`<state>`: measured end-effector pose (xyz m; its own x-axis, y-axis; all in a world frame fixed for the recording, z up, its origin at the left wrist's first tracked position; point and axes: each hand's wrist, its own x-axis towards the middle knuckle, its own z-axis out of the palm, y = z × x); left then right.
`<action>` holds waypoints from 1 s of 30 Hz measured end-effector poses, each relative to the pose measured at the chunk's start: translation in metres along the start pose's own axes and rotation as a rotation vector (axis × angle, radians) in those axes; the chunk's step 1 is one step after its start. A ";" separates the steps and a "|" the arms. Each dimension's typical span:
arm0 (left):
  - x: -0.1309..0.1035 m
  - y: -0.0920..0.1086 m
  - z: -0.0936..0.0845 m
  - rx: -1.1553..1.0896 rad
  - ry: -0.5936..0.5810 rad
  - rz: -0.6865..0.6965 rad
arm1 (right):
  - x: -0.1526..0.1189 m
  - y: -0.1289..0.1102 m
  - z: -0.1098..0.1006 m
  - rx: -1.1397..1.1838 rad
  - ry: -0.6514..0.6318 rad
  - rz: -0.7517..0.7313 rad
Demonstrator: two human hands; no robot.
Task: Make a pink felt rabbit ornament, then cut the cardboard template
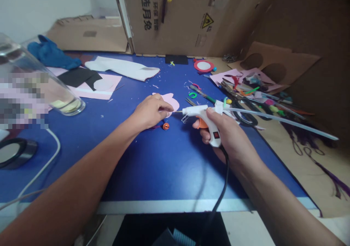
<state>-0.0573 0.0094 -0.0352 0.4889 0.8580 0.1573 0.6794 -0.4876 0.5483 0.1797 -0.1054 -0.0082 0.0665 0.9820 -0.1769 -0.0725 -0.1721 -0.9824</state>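
Observation:
My right hand (222, 131) is wrapped round a white hot glue gun (214, 127) with an orange trigger, and a long glue stick (281, 121) sticks out of its back. The nozzle points left, at the edge of a pink petal-shaped cutout (171, 99). My left hand (153, 109) pinches that cutout, its fingers covering part of it. Just below those fingers lies a small orange bell (166, 126) on a dark cord. The gun's black cable hangs down past the table's front edge.
On the left stand a clear glass (68, 104) and a roll of black tape (27, 153). Scissors (247, 111), scraps and tools are heaped at the right. A white cloth piece (123, 68) and a red-rimmed round piece (204, 66) lie at the back, before a cardboard wall (180, 31).

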 end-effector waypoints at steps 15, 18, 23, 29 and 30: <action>-0.001 0.000 -0.002 0.004 -0.011 -0.010 | -0.001 -0.001 0.000 0.001 -0.003 -0.008; -0.001 0.002 -0.001 0.018 -0.008 -0.028 | -0.002 -0.004 0.001 -0.023 0.012 -0.014; -0.001 0.005 0.003 0.061 0.037 -0.079 | -0.002 -0.005 0.002 -0.021 0.026 -0.017; 0.000 0.011 0.007 0.101 0.089 -0.146 | 0.000 -0.002 0.002 -0.009 0.019 -0.023; 0.001 0.012 0.007 0.111 0.096 -0.160 | 0.000 -0.002 0.002 -0.006 0.018 -0.025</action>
<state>-0.0448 0.0029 -0.0341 0.3191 0.9349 0.1556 0.8028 -0.3539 0.4800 0.1782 -0.1054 -0.0064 0.0860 0.9845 -0.1531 -0.0643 -0.1479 -0.9869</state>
